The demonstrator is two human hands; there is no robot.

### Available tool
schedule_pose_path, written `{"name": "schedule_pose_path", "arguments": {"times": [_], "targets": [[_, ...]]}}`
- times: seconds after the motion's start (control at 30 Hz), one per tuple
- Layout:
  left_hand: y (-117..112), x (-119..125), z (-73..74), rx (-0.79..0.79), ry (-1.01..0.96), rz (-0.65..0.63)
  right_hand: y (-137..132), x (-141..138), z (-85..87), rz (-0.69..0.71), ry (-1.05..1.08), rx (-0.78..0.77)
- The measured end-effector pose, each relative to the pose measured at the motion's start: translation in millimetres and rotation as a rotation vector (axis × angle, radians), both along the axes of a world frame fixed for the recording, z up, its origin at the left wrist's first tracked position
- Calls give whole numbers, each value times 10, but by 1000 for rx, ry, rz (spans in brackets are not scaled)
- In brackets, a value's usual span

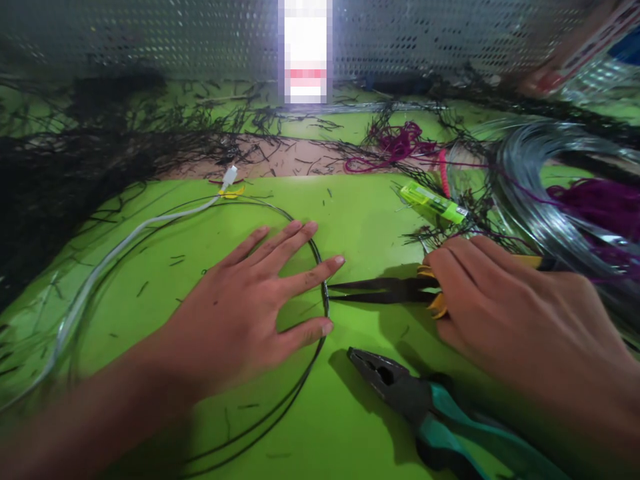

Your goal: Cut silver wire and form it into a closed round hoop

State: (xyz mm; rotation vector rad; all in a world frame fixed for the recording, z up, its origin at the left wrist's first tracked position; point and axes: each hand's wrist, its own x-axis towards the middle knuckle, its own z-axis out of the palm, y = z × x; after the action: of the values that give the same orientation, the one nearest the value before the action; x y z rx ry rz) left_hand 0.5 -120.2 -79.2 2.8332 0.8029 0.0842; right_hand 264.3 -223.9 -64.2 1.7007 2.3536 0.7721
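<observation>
My left hand [250,300] lies flat with fingers spread on a loop of thin black wire [316,353]; thumb and index finger rest across it. My right hand [510,307] grips long-nose pliers [400,289] by yellow-and-black handles. Their slim dark jaws are slightly parted and point left, the tips at the wire between my left thumb and index finger. Whether they touch the wire I cannot tell. Below the right hand lies a pair of combination pliers [395,387] with teal-and-black handles, nose toward the upper left.
A white cable [120,247] curves along the left. At right are a green lighter [434,203], a coil of clear line [525,173] and purple thread [600,213]. Black fibre scraps [60,167] pile along the left and back. A perforated panel [200,40] stands behind the green surface.
</observation>
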Motion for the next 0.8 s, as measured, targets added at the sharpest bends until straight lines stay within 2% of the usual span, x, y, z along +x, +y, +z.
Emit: {"name": "schedule_pose_path", "arguments": {"times": [0.33, 0.57, 0.7, 0.8], "targets": [[3, -4, -21, 30, -16, -18, 28, -8, 20, 67, 1, -16], [11, -31, -28, 16, -1, -5, 49, -39, 13, 64, 54, -7], [5, -100, -3, -6, 35, 10, 48, -70, -104, 99, 77, 11], [20, -156, -11, 2, 24, 20, 103, -83, -255, 117, 119, 100]]}}
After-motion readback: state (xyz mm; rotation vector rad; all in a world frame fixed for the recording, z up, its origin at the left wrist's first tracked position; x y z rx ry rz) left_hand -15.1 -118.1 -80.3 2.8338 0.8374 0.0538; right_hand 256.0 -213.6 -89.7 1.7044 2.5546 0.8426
